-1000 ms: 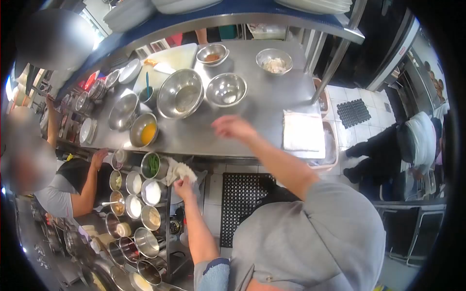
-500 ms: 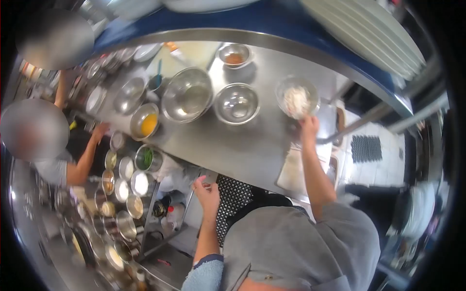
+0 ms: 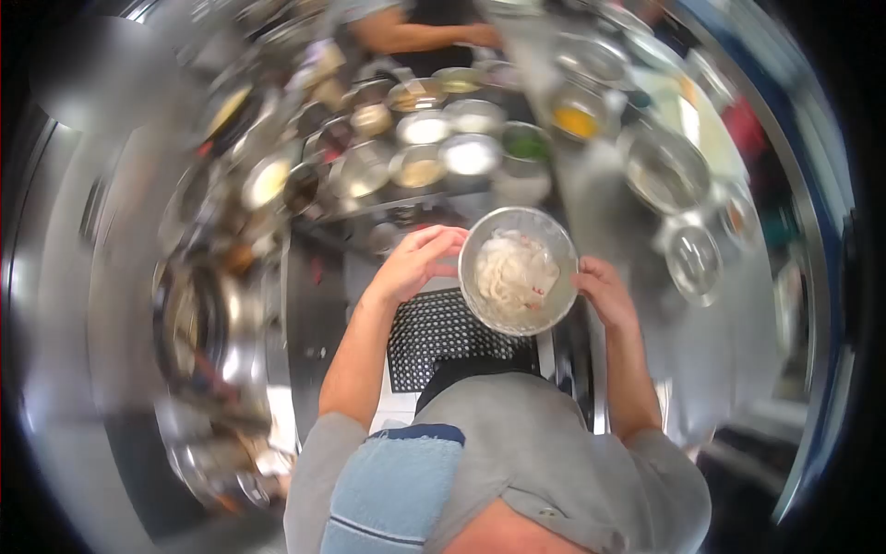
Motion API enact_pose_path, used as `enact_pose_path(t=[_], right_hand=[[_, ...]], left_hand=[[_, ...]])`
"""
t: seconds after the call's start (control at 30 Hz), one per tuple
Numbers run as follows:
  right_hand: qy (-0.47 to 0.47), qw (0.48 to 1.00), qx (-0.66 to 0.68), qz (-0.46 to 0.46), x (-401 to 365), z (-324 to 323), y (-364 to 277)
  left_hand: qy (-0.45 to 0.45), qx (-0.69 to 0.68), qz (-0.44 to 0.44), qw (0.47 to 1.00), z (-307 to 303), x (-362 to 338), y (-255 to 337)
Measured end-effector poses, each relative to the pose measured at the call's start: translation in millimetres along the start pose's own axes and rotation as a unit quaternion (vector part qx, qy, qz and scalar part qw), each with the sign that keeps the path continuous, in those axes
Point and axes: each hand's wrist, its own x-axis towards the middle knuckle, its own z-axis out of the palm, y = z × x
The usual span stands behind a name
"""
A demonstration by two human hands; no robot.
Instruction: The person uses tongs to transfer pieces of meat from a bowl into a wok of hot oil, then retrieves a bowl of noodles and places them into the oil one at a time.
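A metal bowl (image 3: 565,309) is held up in front of my body, tilted toward the camera. Pale, whitish food (image 3: 513,268) with small reddish bits lies inside it. My right hand (image 3: 604,288) grips the bowl's right rim, thumb and fingers pressed on it. On the opposite side, my left hand (image 3: 425,262) is at the left rim with its fingertips against the bowl; part of its grip is hidden.
Past the bowl, metal containers (image 3: 423,127) hold white, green and other foods. Steel bowls (image 3: 666,171) stand on the counter (image 3: 637,342) to the right. A co-worker's arm (image 3: 425,37) reaches in at the top. A wide pan (image 3: 189,323) is at left.
The view has turned left toward the containers. The bowl of pale food has been lifted off the counter and brought before my body. My left hand has come up to its rim.
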Motion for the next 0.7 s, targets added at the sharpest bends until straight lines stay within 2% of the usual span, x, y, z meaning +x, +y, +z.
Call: enact_pose_path(t=[0.07, 0.2, 0.23, 0.3, 0.33, 0.4, 0.43, 0.47, 0.57, 0.63, 0.7], right_hand=[[-0.112, 0.989, -0.093, -0.002, 40, 41, -13], [-0.299, 0.945, -0.129, 0.017, 106, 153, -10], [-0.349, 0.925, -0.146, 0.020, 123, 183, -7], [-0.421, 0.888, -0.181, 0.032, 146, 231, -1], [-0.468, 0.856, -0.218, 0.006, 164, 255, 1], [-0.511, 0.823, -0.248, 0.014, 171, 321, 4], [-0.528, 0.808, -0.262, 0.019, 171, 352, 5], [-0.569, 0.781, -0.241, 0.088, 189, 374, 25], [-0.552, 0.800, -0.193, 0.131, 172, 458, 42], [-0.554, 0.791, -0.224, 0.130, 172, 513, 83], [-0.595, 0.766, -0.152, 0.189, 141, 566, 93]], left_hand=[[0.034, 0.012, -0.009, 0.999, -47, -41, 3], [0.133, -0.023, 0.033, 0.990, -120, -146, -23], [0.158, -0.035, 0.045, 0.986, -132, -171, -35], [0.215, -0.079, 0.005, 0.973, -144, -215, -57], [0.230, -0.117, 0.015, 0.966, -146, -227, -71], [0.302, -0.172, 0.031, 0.937, -147, -259, -101], [0.338, -0.197, 0.044, 0.919, -144, -275, -116], [0.379, -0.199, 0.053, 0.902, -145, -286, -139], [0.504, -0.254, 0.078, 0.822, -131, -322, -189], [0.593, -0.293, 0.078, 0.746, -106, -348, -198], [0.671, -0.357, 0.128, 0.637, -79, -362, -217]])
